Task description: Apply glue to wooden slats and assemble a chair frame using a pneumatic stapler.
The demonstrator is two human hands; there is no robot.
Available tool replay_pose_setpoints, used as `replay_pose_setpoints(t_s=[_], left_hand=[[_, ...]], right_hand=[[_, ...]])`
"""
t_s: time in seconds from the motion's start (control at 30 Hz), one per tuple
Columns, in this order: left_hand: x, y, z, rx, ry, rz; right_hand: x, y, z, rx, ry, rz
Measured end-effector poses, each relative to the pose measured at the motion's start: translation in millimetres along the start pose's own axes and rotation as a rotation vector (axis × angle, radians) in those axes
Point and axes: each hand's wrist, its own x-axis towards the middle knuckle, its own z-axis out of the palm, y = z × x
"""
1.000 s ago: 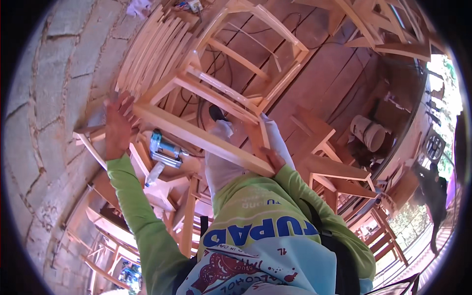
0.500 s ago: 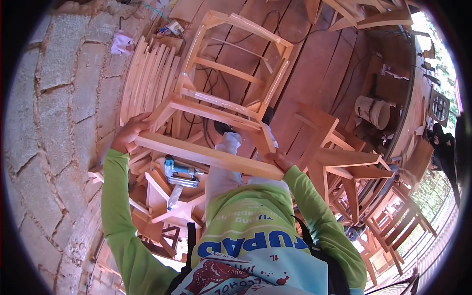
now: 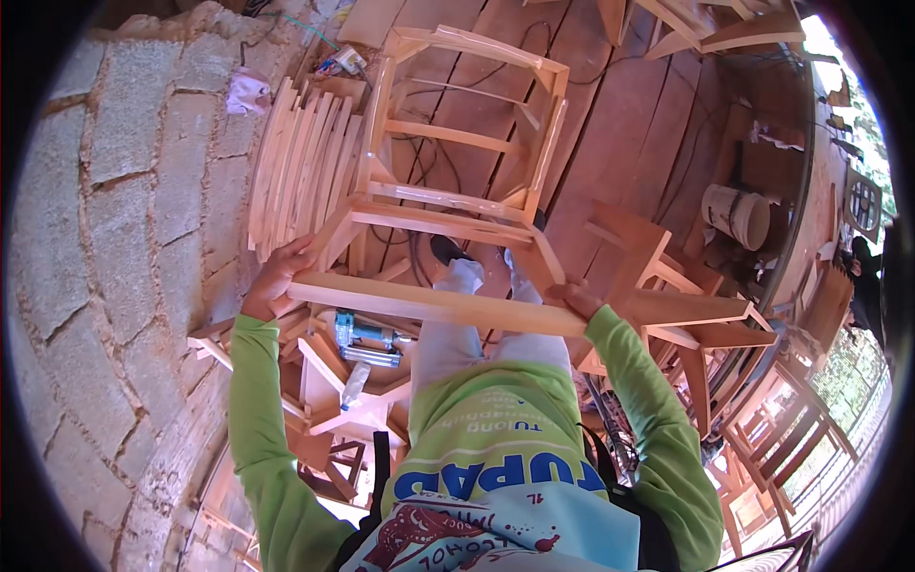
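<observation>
I hold an unfinished wooden chair frame (image 3: 438,302) in front of my legs, a hand at each end of its near rail. My left hand (image 3: 276,277) is closed around the left corner, where a slanting side piece meets the rail. My right hand (image 3: 578,298) grips the right corner, its fingers partly hidden by the wood. Beyond the rail, the frame's squared far part (image 3: 457,143) has a crossbar and shiny strips along its edges. Below my left hand, a teal and silver nail gun (image 3: 367,336) lies on light wooden pieces.
Long wooden slats (image 3: 300,167) are stacked by the stone block wall (image 3: 138,162) on the left. To the right stand angled wooden frames (image 3: 686,305) and a whitish bucket (image 3: 736,216) on its side. Dark cords (image 3: 434,162) run over the plank floor (image 3: 624,124).
The whole view has shifted, so the frame and both hands appear farther right. The near rail looks more level. Both hands keep their hold at the same corners.
</observation>
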Motion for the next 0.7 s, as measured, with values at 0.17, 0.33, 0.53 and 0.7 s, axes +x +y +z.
replay_pose_setpoints(t_s=[0.17, 0.33, 0.53, 0.7], left_hand=[[-1, -16, 17, -0.024, 0.008, 0.013], [16, -42, 30, -0.029, 0.067, 0.037], [29, -65, 40, 0.057, 0.091, 0.045], [25, -61, 54, 0.04, 0.086, 0.055]], right_hand=[[5, -17, -35, -0.034, -0.021, 0.018], [29, -25, -82, -0.461, 0.003, -0.201], [44, -20, -116, -0.095, -0.121, 0.002], [49, -7, -117, -0.055, -0.074, -0.036]])
